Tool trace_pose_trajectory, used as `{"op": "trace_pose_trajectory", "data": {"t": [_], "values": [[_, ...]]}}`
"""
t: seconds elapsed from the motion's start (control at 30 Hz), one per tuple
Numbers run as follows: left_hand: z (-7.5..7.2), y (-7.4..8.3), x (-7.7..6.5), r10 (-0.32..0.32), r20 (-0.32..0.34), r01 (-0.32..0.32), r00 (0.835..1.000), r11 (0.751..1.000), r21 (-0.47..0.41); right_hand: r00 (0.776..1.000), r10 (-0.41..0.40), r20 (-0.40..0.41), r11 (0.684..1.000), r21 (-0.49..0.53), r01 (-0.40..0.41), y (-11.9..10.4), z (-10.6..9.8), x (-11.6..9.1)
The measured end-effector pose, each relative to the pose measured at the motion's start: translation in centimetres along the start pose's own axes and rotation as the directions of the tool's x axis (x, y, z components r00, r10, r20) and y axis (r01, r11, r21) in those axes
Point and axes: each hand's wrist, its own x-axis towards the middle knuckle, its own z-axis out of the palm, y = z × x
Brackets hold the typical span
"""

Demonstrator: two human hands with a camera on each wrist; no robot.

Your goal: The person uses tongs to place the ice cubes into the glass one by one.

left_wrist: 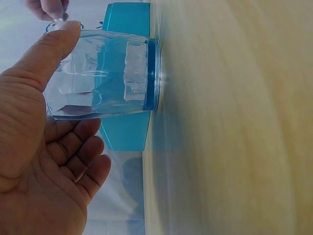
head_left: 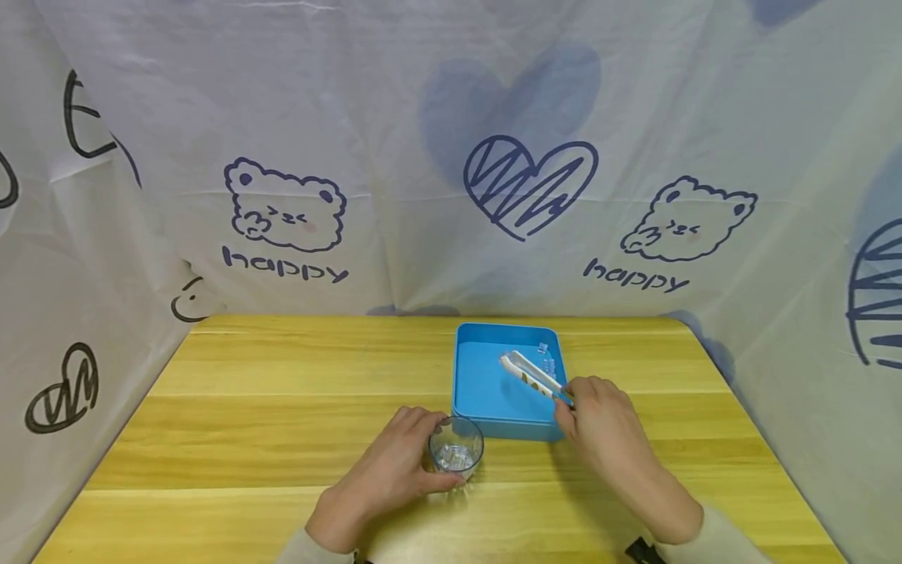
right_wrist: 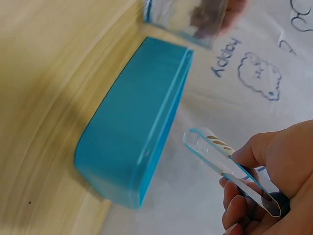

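My left hand holds a clear drinking glass that stands upright on the table, thumb on the near side and fingers round the far side. Small clear pieces lie in the bottom of the glass. My right hand grips a pair of small white and blue tongs above a blue tray. The tongs' tips come close together, with a bit of something clear at them. Several small clear pieces lie in the tray along its right side.
The wooden table meets a white cloth backdrop with bear and heart drawings at its back edge. Cloth also hangs on both sides. The tray's raised walls stand just behind and right of the glass.
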Motion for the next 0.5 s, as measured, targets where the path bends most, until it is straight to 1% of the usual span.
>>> {"op": "trace_pose_trajectory", "data": {"t": [0.1, 0.17, 0.33, 0.43, 0.5], "values": [[0.1, -0.1, 0.0, -0.001, -0.002, 0.001, 1.000, 1.000, -0.002, 1.000, -0.016, -0.006, 1.000, 0.019, 0.016, -0.7, -0.7, -0.8], [0.1, -0.1, 0.0, -0.001, -0.002, 0.001, 1.000, 1.000, -0.004, 0.998, -0.051, -0.026, 0.998, 0.024, 0.052, -1.2, -1.1, -1.4], [0.2, -0.2, -0.1, 0.000, -0.002, 0.000, 1.000, 1.000, -0.005, 0.985, -0.150, -0.088, 0.988, 0.017, 0.152, -2.2, -1.6, -3.0], [0.2, -0.2, -0.1, -0.002, 0.001, 0.002, 1.000, 1.000, -0.005, 0.977, -0.184, -0.110, 0.982, 0.020, 0.188, -2.8, -1.8, -3.8], [0.2, -0.2, -0.1, -0.002, 0.003, 0.002, 1.000, 1.000, -0.006, 0.976, -0.191, -0.107, 0.980, 0.031, 0.196, -3.3, -1.8, -4.2]]}}
